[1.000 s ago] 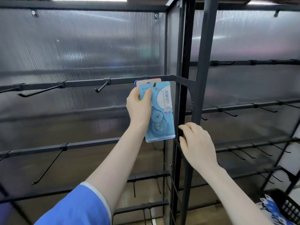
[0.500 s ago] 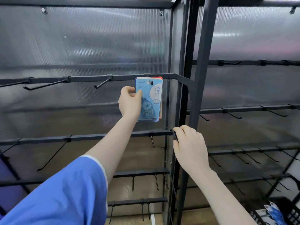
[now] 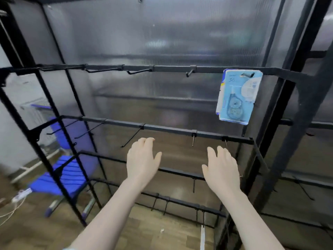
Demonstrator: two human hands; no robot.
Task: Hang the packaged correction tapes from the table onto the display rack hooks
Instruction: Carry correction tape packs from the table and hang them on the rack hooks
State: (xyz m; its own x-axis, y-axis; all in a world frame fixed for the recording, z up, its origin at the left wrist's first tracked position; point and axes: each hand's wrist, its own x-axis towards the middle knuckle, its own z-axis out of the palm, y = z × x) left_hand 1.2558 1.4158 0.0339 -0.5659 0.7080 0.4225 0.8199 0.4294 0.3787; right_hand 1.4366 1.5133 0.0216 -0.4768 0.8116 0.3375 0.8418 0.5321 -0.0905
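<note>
Light-blue packaged correction tapes (image 3: 237,96) hang from the rightmost hook of the upper bar (image 3: 171,68) of the black display rack; a second pack shows behind the front one. My left hand (image 3: 141,162) and my right hand (image 3: 220,169) are both held out below the second bar (image 3: 162,128), fingers relaxed, holding nothing and touching nothing. Both hands are well below and left of the hung packs. The other hooks (image 3: 190,73) on the upper bar are bare.
Translucent ribbed panels back the rack. Lower bars carry several thin bare hooks (image 3: 193,140). A thick black upright post (image 3: 295,109) stands at the right. Behind the rack's left side sits a blue folding chair (image 3: 66,175) on a wooden floor, with a white cable nearby.
My left hand let go of the pack, which now hangs on the hook. My right hand released the rack frame. Both hands dropped lower, and the view swung left.
</note>
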